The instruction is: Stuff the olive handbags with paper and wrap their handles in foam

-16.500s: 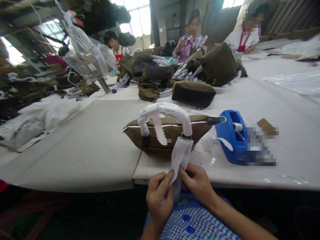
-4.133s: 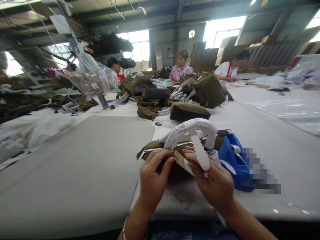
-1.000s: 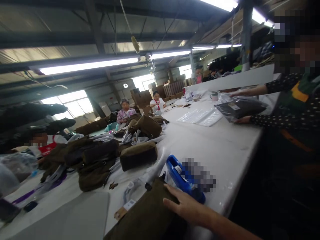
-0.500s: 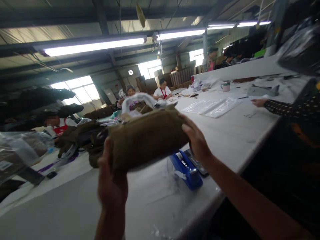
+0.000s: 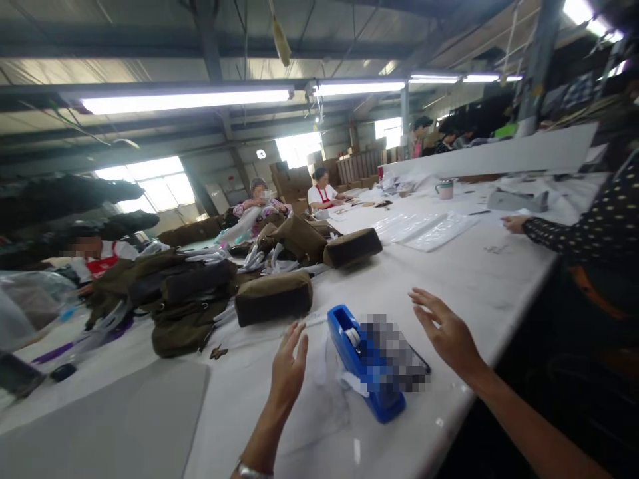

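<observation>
My left hand [image 5: 290, 366] is open above the table, its fingers spread and touching nothing. It is nearest to an olive-brown bag [image 5: 273, 299] lying with its dark base turned toward me. On the other side, my right hand [image 5: 444, 329] is also open and holds nothing. Between the hands stands a blue tape dispenser [image 5: 357, 362] with a white roll in it. A flat item [image 5: 397, 352], blurred out in part, lies against the dispenser's right side. Farther off, a second olive-brown bag [image 5: 353, 247] rests at the edge of a pile of similar bags [image 5: 190, 286].
A grey board [image 5: 114, 419] lies at the near left. Clear plastic bags [image 5: 424, 229] are spread farther back, with a mug [image 5: 444, 189] beyond. At right, a co-worker's hand [image 5: 515, 223] in a dotted sleeve reaches over the table. Other people sit along the far side.
Both my hands have let go of the olive-brown bag they held up, and have moved lower and apart. Bags now lie on the table in front; which one was held is unclear.
</observation>
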